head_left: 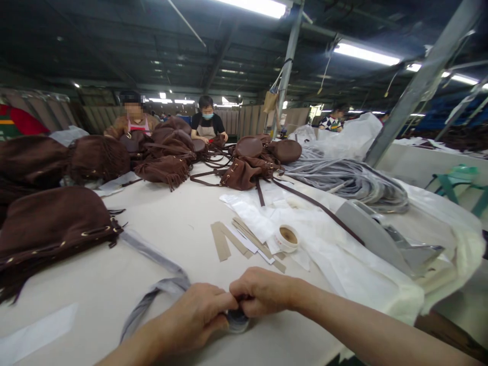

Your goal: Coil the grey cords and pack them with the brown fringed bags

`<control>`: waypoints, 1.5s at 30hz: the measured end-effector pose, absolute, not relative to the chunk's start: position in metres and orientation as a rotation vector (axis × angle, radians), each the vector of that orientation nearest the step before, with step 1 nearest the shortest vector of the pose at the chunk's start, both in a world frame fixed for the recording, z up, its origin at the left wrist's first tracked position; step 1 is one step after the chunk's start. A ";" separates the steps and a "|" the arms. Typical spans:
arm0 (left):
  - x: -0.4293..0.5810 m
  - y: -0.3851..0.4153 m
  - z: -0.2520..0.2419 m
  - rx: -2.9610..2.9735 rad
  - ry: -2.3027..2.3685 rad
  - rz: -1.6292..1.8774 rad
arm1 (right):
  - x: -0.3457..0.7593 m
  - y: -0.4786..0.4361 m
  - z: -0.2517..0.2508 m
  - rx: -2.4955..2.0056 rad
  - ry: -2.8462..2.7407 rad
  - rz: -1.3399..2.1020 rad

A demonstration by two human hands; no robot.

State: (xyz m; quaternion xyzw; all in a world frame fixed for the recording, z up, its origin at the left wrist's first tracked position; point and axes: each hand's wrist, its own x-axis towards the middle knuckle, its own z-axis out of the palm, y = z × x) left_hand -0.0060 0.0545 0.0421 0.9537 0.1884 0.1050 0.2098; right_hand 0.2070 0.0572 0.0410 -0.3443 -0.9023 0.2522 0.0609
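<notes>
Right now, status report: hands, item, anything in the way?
Left hand, right hand together, pinching small clear-edged object. Grey strip beside left hand. Tape roll beyond, not touching hands.

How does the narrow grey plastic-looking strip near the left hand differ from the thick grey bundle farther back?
The narrow grey plastic-looking strip is slim with a sharp bend; the thick grey bundle piles many strands in wide loops. The strip lies near the left hand, while the bundle sits farther back, on the right. Both are grey and look pliable.
</notes>
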 end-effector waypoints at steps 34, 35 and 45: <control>0.010 0.033 0.019 2.981 0.725 0.177 | 0.189 0.059 0.062 -1.226 -2.938 0.653; 0.014 0.028 0.018 3.001 0.782 0.190 | 0.188 0.052 0.059 -1.408 -2.837 0.612; 0.036 -0.004 0.016 3.038 1.071 0.065 | 0.179 0.016 0.042 -1.835 -2.366 0.579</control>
